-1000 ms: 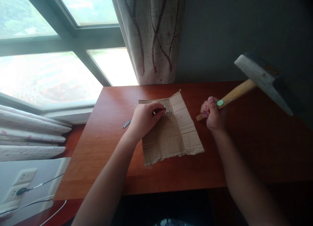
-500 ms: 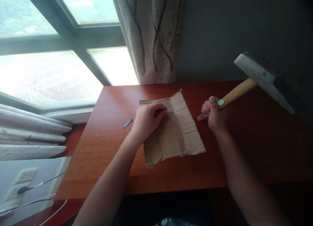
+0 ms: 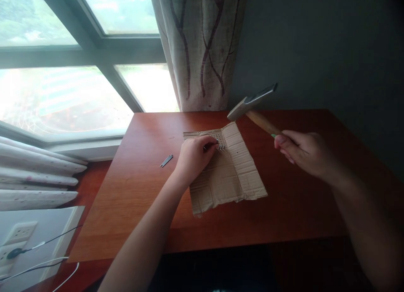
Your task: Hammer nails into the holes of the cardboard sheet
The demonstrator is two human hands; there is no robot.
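Left hand: my left hand (image 3: pixel 194 155) rests on the cardboard sheet (image 3: pixel 230 174), fingers (image 3: pixel 210 144) pinched shut on what looks like a thin nail (image 3: pixel 217 146).
Nail place: it stands at the sheet's far edge, just beside a small grid of nail heads (image 3: pixel 221 139) sunk in the cardboard.
Right hand: my right hand (image 3: pixel 304 151) is closed round the wooden handle of the hammer (image 3: pixel 252 103), low on the shaft.
Hammer place: its steel head hangs in the air over the sheet's far right corner, touching nothing.
Sheet place: flat on the middle of the bench (image 3: pixel 142 199), nearer the far edge.
Hammer handling: I judge it top-heavy and stiff; a low hold on the shaft swings hard, a hold nearer the head steers better.
Nail handling: light, smooth and easy to tip; I would hold it low on the shank, fingertips clear of its head.
Cardboard handling: light, creased and soft, so it likely slides unless pressed down.
Spare nails (image 3: pixel 166 160): loose on the bench toward its left edge, apart from the sheet.
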